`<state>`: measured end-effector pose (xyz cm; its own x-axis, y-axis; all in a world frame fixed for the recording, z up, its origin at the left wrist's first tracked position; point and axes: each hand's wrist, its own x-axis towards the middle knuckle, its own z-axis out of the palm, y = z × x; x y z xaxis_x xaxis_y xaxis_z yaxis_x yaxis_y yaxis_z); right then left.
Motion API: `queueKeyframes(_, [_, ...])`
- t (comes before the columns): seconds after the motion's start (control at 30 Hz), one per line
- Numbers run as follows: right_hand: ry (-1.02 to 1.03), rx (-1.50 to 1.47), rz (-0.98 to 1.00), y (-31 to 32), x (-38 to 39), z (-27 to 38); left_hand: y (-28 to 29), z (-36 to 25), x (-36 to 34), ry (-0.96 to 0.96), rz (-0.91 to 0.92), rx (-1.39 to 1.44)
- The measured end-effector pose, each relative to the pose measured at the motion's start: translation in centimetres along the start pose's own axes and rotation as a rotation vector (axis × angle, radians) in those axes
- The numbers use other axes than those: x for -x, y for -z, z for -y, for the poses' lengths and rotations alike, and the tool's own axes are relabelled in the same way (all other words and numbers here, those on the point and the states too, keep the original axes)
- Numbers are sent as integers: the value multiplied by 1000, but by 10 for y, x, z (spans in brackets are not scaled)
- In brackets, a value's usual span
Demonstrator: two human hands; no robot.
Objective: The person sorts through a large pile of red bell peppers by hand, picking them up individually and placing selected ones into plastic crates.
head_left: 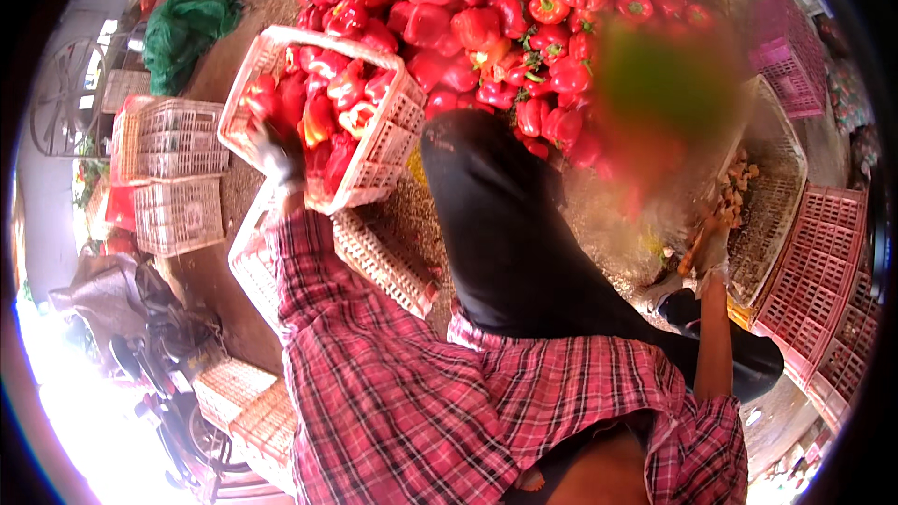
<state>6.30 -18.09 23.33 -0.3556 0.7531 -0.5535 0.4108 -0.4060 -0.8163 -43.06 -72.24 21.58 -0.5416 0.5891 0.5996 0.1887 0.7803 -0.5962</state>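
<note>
The pale crate (404, 114) of red peppers (318, 120) sits beside the pepper heap's (435, 23) left edge, opening upward; its long axis is unclear. Tipping it might spill peppers. The left hand (279, 157) meets its left rim, grip hidden; the right hand's (716, 245) grip, beside the leaf-strewn crate (784, 168), I cannot tell.

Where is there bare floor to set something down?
Bare brown floor lies between the stacked pale latticed plastic crates and lower white plastic crate, and between the green mesh sack and filled white plastic crate. The glossy red bell pepper heap and the filled crate are crowded.
</note>
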Motion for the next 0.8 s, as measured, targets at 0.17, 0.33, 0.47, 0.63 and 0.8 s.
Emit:
queueKeyframes(0.17, [97, 304, 17, -16, -3, 0, -98, -8, 78, 171, 991, 693])
queueKeyframes(0.33, [25, 159, 34, -11, -12, -2, -98, -83, -86, -405, 318, 621])
queueKeyframes(0.47, [-203, 69, 26, -11, -29, -3, -73, -243, -216, 1135, 1108, 2099])
queueKeyframes(0.63, [-288, -28, 11, -42, -22, 35, -145, -356, -291, 1463, 1081, 1894])
queueKeyframes(0.8, [-255, -55, 86, -12, -48, 4, -173, -395, -306, 1461, 992, 1879])
